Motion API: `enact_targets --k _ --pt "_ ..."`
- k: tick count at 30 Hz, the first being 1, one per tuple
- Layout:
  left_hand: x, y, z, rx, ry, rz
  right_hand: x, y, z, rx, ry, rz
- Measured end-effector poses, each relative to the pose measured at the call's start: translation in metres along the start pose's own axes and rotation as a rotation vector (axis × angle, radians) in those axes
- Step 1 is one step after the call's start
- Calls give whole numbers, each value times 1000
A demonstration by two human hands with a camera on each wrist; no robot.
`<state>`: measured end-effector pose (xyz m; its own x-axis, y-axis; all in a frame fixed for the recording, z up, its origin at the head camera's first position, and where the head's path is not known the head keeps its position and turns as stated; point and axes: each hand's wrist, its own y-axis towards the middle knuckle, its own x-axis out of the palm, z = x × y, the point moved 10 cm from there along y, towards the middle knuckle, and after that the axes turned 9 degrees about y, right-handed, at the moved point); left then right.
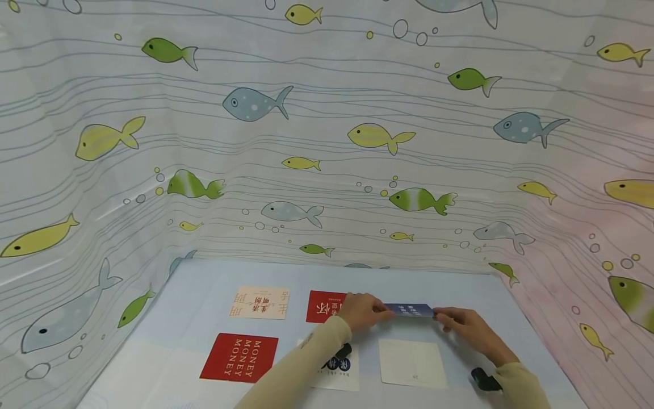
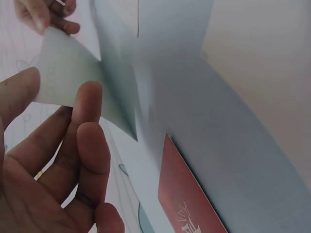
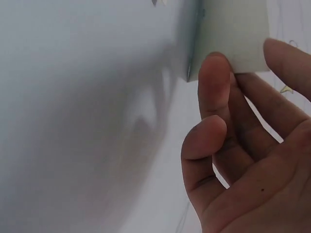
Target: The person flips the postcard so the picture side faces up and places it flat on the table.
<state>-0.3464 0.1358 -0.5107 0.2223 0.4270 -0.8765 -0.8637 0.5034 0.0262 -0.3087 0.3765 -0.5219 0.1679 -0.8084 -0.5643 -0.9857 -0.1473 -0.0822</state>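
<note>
A dark blue card with white characters is held tilted at the back right of the table. My left hand pinches its left end, and my right hand pinches the right end. The card's pale back faces the left wrist view, its lower edge at or close to the tabletop. Beside my left hand lies a red card with white characters, partly covered by that hand. In the right wrist view, thumb and fingers meet the pale card at its corner.
On the pale table lie a cream card, a red MONEY card, a white card with a dark blue print, partly under the left sleeve, and a plain off-white card. A fish-patterned curtain surrounds the table.
</note>
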Motion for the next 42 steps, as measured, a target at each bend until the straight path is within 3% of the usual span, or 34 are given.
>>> enact_targets --k 8,13,24,33,42 --pt "6 -13 8 12 55 -94 10 -9 3 0 -23 -115" --pt "8 -17 10 31 128 -118 16 -12 2 3 -45 -147" --pt "15 -17 13 51 237 -110 23 -12 1 13 -101 -149" --pt "16 -16 13 36 240 -117 23 -11 3 -6 -132 -144" --pt "11 -18 13 26 220 -109 24 -8 8 33 -126 -114"
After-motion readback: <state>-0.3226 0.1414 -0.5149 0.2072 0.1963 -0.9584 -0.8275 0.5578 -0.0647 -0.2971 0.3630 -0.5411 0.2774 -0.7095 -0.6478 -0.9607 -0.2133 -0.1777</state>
